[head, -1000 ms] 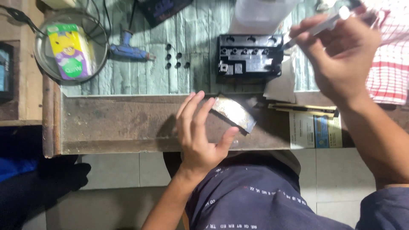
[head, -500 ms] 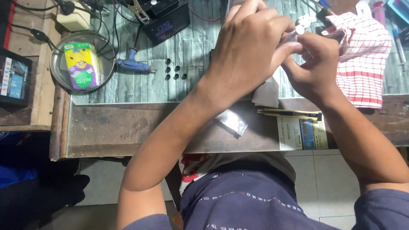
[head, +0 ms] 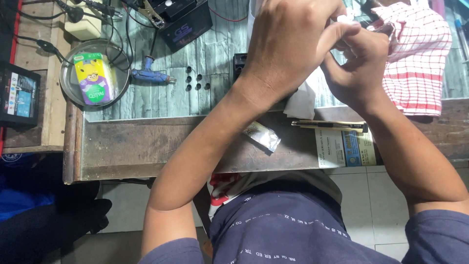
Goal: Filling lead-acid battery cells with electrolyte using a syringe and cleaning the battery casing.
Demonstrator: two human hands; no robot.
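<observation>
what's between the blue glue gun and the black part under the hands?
Head view: six small black caps on the teal mat, between the glue gun and black part.

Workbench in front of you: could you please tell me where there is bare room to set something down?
The brown wooden ledge is bare from its left end to the foil packet. A smaller bare patch of green top lies between the black caps and the battery. It is crowded under the left hand and right hand, by the checked cloth and around the round dish.
</observation>
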